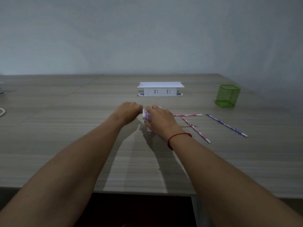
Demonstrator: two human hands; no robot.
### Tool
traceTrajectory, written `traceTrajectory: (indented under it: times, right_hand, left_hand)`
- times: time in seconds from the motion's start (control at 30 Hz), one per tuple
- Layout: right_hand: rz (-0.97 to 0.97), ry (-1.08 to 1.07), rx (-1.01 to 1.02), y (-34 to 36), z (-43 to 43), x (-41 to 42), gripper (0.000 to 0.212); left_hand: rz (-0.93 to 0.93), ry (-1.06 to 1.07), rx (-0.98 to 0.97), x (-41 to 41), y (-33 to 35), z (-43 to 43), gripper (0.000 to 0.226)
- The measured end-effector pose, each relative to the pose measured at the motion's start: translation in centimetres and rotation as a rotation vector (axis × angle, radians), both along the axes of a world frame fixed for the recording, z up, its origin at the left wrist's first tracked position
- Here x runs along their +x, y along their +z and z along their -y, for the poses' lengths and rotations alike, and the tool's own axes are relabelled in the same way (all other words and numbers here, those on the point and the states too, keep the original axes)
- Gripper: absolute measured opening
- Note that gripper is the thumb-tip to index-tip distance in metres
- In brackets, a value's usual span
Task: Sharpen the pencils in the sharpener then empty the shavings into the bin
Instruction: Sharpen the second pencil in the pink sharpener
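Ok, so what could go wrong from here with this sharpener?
1. The small sharpener sits mostly hidden under your right hand; if that grip loosens, it may slide or tip as your left hand works its end.
2. The nearer pink pencil and purple pencil lie loose beside your right forearm and could be swept away.

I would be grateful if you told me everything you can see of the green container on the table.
The green container is a small square open-topped box; its walls look like fine see-through mesh with a solid rim and base. It stands upright on the wood-grain table, far right, beyond the pencils, and looks empty. Only the table touches it; the left hand and right hand are at the sharpener.
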State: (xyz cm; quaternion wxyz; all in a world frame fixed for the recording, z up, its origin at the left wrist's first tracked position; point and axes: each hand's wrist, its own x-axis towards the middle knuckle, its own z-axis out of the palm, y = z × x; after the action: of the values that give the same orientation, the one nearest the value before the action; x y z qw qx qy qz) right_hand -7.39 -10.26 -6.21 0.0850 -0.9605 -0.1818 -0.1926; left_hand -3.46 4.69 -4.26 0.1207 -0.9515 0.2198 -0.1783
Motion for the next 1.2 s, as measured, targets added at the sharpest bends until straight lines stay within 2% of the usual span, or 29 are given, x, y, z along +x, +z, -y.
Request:
traceTrajectory:
  times: [0.3,0.43,0.6,0.77,0.9,1.07,1.2]
  right_hand:
    - [-0.030,-0.012,-0.064,0.9,0.0,-0.7,0.043]
    - [-0.021,-0.031,-0.043,1.0,-0.2,-0.8,0.040]
    - [-0.034,-0.032,-0.038,0.9,-0.3,-0.3,0.035]
    - [-0.048,-0.035,-0.052,1.2,-0.2,0.2,0.039]
    - [-0.018,-0.036,-0.047,1.0,0.1,0.6,0.037]
    - [0.039,-0.017,0.013,0.6,0.2,0.4,0.028]
    - [0.086,0.001,0.026,0.2,0.3,0.4,0.033]
  left_hand:
    - [0.101,0.022,-0.042,-3.1,2.2,0.7,0.026]
    - [0.145,0.032,-0.075,-4.2,1.2,0.4,0.016]
    - [0.121,-0.014,-0.123,-6.1,-1.1,-0.1,0.015]
    - [0.004,0.012,-0.183,-7.0,-3.8,0.4,0.027]
    - [-0.063,0.022,-0.158,-5.6,-3.9,0.3,0.028]
    - [-0.042,-0.092,-0.169,-3.8,-5.4,-0.3,0.026]
    - [-0.054,-0.131,-0.194,-1.7,-6.1,-0.5,0.028]
